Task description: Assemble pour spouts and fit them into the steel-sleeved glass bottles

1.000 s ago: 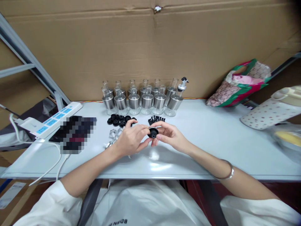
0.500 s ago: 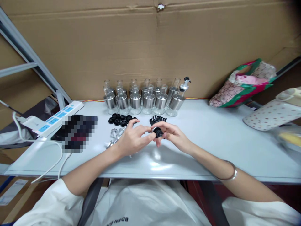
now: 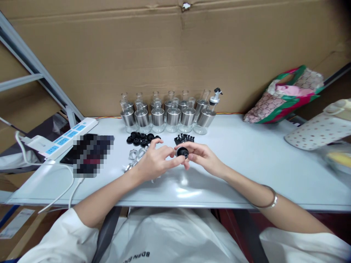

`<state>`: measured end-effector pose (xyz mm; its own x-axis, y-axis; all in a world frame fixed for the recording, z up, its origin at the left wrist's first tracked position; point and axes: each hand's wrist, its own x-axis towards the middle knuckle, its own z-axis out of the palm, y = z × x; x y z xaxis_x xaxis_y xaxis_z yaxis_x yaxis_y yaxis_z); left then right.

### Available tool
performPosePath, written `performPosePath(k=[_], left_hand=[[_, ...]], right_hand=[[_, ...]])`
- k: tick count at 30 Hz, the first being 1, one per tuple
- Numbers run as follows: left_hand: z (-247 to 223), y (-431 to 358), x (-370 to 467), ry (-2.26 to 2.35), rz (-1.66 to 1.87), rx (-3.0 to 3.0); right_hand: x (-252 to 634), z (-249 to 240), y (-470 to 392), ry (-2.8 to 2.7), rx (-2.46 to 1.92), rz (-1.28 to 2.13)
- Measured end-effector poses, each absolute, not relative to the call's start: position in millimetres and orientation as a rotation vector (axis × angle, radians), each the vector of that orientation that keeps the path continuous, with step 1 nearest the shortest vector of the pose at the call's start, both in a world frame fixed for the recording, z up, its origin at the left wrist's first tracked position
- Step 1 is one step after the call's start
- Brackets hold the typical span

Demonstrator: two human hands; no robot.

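Over the middle of the table, my right hand (image 3: 204, 157) grips a black ribbed bottle stopper (image 3: 182, 152) with a silvery rim, its narrow end tipped towards me. Fingers of my left hand (image 3: 160, 160) press on the stopper's left side, so both hands hold it. Below and left of my left hand lie several silver rings (image 3: 133, 154), partly hidden by it. Behind them is a cluster of black stoppers (image 3: 136, 141). Small black spout caps (image 3: 184, 138) lie in a group just beyond my right fingers.
Glass bottles with steel sleeves (image 3: 158, 117) stand in two rows at the back; the rightmost carries a pourer spout (image 3: 215, 96). At left are a power strip (image 3: 68, 137) and a blurred-out phone (image 3: 93, 155). A patterned bag (image 3: 274, 104) and a dotted white jug (image 3: 315, 131) are at right.
The black stopper has turned in my fingers, its narrow end now facing more towards me. Both hands stay in nearly the same place.
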<state>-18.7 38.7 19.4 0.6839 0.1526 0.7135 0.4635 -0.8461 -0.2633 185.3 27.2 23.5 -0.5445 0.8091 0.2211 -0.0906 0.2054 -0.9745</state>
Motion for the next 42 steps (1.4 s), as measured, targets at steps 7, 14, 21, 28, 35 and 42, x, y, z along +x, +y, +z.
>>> performPosePath(k=[7,14,21,28,35,42], left_hand=[[21.7,37.8,-18.7,-0.473,-0.988,-2.485],[18.3,30.8,-14.6,-0.643,-1.262,-2.757],[14.6,28.7,-11.3,-0.788,-1.225,-2.806],[17.6,28.3,-13.3,-0.843,-1.183,-2.834],[17.9,27.7,-12.7,-0.818,-1.190,-2.805],[18.5,27.3,-12.0,-0.798,-1.180,-2.822]], right_hand=[[185.9,21.8,27.4,-1.751,-0.658,1.415],[184.8,17.8,26.2,-1.884,-0.669,1.188],[183.1,17.2,26.8,-2.061,-0.764,0.891],[184.4,17.4,26.5,-2.124,-0.790,0.644],[184.1,18.9,25.6,-2.111,-0.788,0.602],[184.7,19.3,25.6,-2.125,-0.816,0.617]])
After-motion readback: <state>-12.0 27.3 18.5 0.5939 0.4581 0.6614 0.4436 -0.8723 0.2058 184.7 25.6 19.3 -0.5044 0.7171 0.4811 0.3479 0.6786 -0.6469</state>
